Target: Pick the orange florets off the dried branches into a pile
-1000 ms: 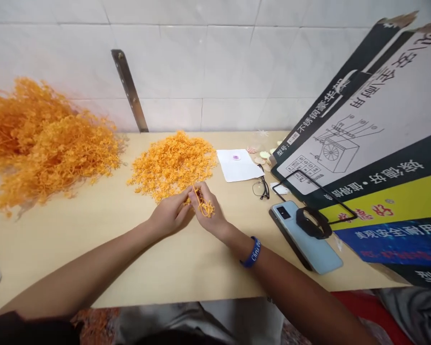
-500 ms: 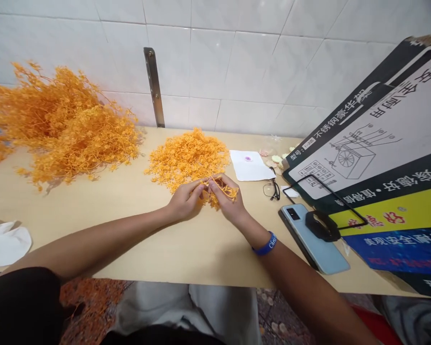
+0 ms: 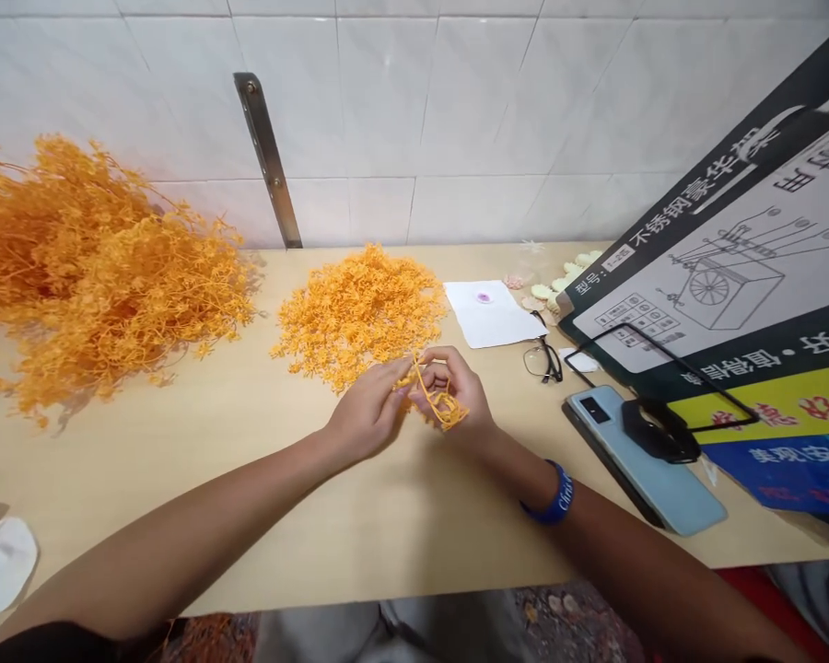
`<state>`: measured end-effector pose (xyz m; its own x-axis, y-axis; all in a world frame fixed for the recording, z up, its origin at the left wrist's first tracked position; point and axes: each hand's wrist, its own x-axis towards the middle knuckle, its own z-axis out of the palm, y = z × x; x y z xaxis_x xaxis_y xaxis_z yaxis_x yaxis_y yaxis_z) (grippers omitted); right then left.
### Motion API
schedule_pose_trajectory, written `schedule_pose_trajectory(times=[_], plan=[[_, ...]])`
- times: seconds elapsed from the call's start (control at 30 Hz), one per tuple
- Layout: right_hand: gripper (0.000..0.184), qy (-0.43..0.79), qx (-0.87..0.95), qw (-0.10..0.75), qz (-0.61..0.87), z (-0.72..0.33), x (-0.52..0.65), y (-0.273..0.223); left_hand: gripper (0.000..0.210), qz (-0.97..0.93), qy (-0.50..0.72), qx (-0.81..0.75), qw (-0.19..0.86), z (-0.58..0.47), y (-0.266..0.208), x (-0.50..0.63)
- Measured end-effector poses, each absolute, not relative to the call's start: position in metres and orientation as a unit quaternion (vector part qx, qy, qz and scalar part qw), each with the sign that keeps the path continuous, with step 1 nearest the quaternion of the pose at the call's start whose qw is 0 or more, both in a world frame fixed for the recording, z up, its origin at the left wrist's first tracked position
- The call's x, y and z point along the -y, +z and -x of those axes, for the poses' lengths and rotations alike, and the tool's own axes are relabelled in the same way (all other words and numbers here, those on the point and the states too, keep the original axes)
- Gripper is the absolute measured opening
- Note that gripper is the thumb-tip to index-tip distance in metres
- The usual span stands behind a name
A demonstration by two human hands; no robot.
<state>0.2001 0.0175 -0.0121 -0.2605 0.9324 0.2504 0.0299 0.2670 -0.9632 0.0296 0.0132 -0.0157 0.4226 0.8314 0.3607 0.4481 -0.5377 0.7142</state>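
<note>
Its ends hard to make out, a partly hidden orange sprig (image 3: pixel 448 411) is resting between the left hand (image 3: pixel 366 412) and right hand (image 3: pixel 475 402), both pinching it; an orange heap (image 3: pixel 366 313) is lying just beyond

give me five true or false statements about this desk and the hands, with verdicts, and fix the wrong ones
1. Curled orange stems are in the right hand. True.
2. The blue wristband is on the left wrist. False: it is on the right wrist.
3. The white paper lies to the right of the loose orange pile. True.
4. The eyeglasses lie on top of the phone. False: they lie on the table, between the white paper and the phone.
5. The left hand is far away from the right hand. False: the fingers of both hands come together at the orange stems.
</note>
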Motion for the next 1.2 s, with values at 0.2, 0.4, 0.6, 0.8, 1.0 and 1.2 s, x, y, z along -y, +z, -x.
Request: schedule_pose_trajectory(times=[0.2, 0.4, 0.6, 0.8, 1.0, 1.2], plan=[[0.026, 0.350, 0.662, 0.505, 0.429, -0.200, -0.020, -0.008, 0.040, -0.852, 0.346, -0.351, 0.176, -0.034, -0.014, -0.007], [0.034, 0.369, 0.627, 0.517, 0.451, -0.199, -0.025, -0.007, 0.041, -0.826, 0.345, -0.418, 0.157, -0.031, -0.014, -0.010], [0.038, 0.397, 0.549, 0.566, 0.469, -0.201, -0.029, -0.003, 0.036, -0.826, 0.385, -0.378, 0.161, -0.037, -0.009, -0.008], [0.040, 0.321, 0.385, 0.740, 0.449, -0.230, -0.061, 0.008, 0.031, -0.827, 0.458, -0.292, 0.148, -0.035, -0.010, -0.001], [0.042, 0.445, 0.485, 0.647, 0.385, -0.212, -0.051, -0.002, 0.025, -0.749, 0.445, -0.450, 0.198, -0.036, -0.010, -0.009], [0.052, 0.469, 0.518, 0.586, 0.410, -0.213, -0.048, -0.012, 0.034, -0.682, 0.474, -0.456, 0.319, -0.034, -0.007, -0.011]])
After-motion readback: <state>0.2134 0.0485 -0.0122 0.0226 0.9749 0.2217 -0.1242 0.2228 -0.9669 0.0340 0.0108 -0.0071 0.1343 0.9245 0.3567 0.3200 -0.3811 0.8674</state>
